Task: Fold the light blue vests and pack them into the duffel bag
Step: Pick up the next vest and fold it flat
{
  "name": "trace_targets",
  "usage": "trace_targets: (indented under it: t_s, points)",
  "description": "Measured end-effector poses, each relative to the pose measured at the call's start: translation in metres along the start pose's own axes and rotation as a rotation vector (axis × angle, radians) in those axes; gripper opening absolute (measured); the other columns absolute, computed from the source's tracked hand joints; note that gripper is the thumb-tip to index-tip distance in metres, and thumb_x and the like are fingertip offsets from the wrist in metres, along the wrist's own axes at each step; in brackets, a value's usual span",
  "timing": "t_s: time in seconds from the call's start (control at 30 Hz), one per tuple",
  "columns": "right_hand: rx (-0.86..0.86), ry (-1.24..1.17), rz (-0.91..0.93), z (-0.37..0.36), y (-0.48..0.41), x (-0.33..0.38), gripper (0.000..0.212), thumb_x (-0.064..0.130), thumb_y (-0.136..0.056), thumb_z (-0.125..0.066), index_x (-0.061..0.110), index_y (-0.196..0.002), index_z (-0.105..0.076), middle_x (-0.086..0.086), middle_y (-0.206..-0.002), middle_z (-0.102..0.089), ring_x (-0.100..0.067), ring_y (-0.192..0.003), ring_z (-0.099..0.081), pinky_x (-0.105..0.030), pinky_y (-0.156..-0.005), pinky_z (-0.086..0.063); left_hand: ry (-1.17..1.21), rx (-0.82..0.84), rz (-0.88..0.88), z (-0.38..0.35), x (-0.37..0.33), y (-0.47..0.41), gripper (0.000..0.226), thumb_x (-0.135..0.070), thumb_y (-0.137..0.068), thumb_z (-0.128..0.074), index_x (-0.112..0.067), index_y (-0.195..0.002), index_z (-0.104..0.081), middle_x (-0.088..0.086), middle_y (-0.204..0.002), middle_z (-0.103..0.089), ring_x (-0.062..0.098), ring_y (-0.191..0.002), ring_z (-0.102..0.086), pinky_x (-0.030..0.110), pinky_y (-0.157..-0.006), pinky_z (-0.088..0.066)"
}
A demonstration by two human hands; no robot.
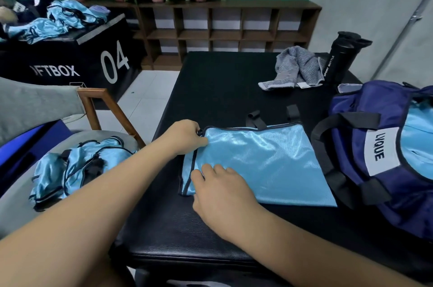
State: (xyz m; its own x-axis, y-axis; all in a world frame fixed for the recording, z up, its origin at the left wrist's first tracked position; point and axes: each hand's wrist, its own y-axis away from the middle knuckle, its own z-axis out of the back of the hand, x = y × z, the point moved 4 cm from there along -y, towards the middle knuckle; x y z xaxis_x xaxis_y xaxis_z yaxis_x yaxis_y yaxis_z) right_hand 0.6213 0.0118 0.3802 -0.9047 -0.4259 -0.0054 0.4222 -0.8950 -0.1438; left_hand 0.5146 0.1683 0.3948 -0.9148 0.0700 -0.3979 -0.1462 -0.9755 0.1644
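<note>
Vest (269,164) is lying flat on the black mat (210,87), just left of the duffel (346,108). My left hand (185,137) is pinching its top left corner. Right hand (220,188) sits on the lower left edge with fingers bent, can't tell if it's actually gripping the fabric.
</note>
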Motion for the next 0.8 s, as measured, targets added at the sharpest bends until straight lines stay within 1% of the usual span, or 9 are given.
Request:
trace_targets:
  t_s: [0.2,0.3,0.33,0.4,0.47,0.53,0.6,0.67,0.8]
  points:
    - [0.013,0.019,-0.040,-0.003,-0.004,0.006,0.050,0.029,-0.050,-0.096,0.019,-0.081,-0.058,0.000,-0.067,-0.056,-0.019,-0.052,-0.053,-0.029,-0.053,-0.026,0.044,-0.021,-0.006,0.012,-0.003,0.008,0.027,-0.035,-0.090,-0.067,-0.011,-0.084,-0.057,0.004,-0.082,-0.063,0.021,-0.070,-0.053,0.033,-0.059,-0.041]
    - [-0.099,-0.101,-0.045,0.022,-0.005,0.014,0.040,0.028,-0.066,-0.086,0.019,-0.086,-0.053,0.002,-0.067,-0.058,-0.020,-0.051,-0.053,-0.031,-0.052,-0.024,0.078,-0.019,0.034,0.027,0.001,0.013,0.029,-0.041,-0.091,-0.063,-0.012,-0.092,-0.059,0.006,-0.089,-0.067,0.021,-0.071,-0.053,0.035,-0.063,-0.041]
    - [-0.170,-0.173,-0.047,0.032,-0.004,0.015,0.033,0.027,-0.079,-0.078,0.017,-0.093,-0.050,0.000,-0.072,-0.060,-0.024,-0.056,-0.053,-0.033,-0.053,-0.027,0.108,-0.014,0.048,0.034,0.001,0.017,0.029,-0.041,-0.091,-0.063,-0.013,-0.097,-0.060,0.006,-0.092,-0.068,0.021,-0.072,-0.054,0.035,-0.063,-0.041]
    - [-0.148,-0.398,-0.080,0.044,-0.002,0.012,0.024,0.022,-0.097,-0.059,0.016,-0.114,-0.043,-0.004,-0.079,-0.062,-0.030,-0.066,-0.054,-0.042,-0.059,-0.041,0.202,0.015,0.068,0.047,0.002,0.023,0.028,-0.042,-0.088,-0.066,-0.019,-0.104,-0.062,0.005,-0.097,-0.068,0.021,-0.078,-0.057,0.036,-0.067,-0.042]
    - [-0.167,-0.524,-0.112,0.050,0.003,0.002,0.035,0.023,-0.098,-0.054,0.021,-0.129,-0.038,-0.002,-0.073,-0.059,-0.030,-0.069,-0.058,-0.050,-0.066,-0.050,0.309,0.048,0.066,0.056,-0.001,0.027,0.034,-0.047,-0.079,-0.070,-0.026,-0.105,-0.064,0.006,-0.103,-0.072,0.023,-0.086,-0.063,0.042,-0.079,-0.052]
    - [-0.159,-0.643,-0.175,0.056,0.008,-0.011,0.044,0.026,-0.095,-0.057,0.030,-0.134,-0.036,0.002,-0.072,-0.058,-0.025,-0.072,-0.060,-0.050,-0.069,-0.053,0.504,0.094,0.062,0.057,-0.009,0.031,0.038,-0.047,-0.068,-0.074,-0.030,-0.101,-0.069,0.011,-0.107,-0.076,0.027,-0.091,-0.069,0.047,-0.088,-0.057]
    - [-0.118,-0.779,-0.256,0.061,0.016,-0.027,0.044,0.027,-0.092,-0.061,0.035,-0.131,-0.042,0.002,-0.074,-0.061,-0.016,-0.071,-0.060,-0.045,-0.071,-0.054,0.715,0.157,0.057,0.048,-0.021,0.032,0.033,-0.037,-0.069,-0.078,-0.030,-0.101,-0.072,0.013,-0.104,-0.076,0.028,-0.088,-0.069,0.047,-0.084,-0.055]
    - [-0.090,-0.884,-0.315,0.065,0.028,-0.042,0.036,0.024,-0.091,-0.065,0.035,-0.122,-0.050,0.000,-0.073,-0.062,-0.011,-0.064,-0.054,-0.037,-0.065,-0.052,0.854,0.202,0.018,0.039,-0.038,0.034,0.025,-0.023,-0.083,-0.075,-0.026,-0.108,-0.071,0.010,-0.098,-0.071,0.025,-0.087,-0.067,0.043,-0.082,-0.054]
    - [-0.067,-1.036,-0.388,0.067,0.051,-0.066,0.024,0.015,-0.090,-0.068,0.030,-0.106,-0.059,-0.004,-0.082,-0.070,-0.007,-0.059,-0.048,-0.031,-0.058,-0.044,0.971,0.222,-0.038,0.023,-0.068,0.038,0.030,-0.017,-0.094,-0.071,-0.016,-0.124,-0.067,0.002,-0.091,-0.066,0.020,-0.085,-0.061,0.034,-0.071,-0.056]
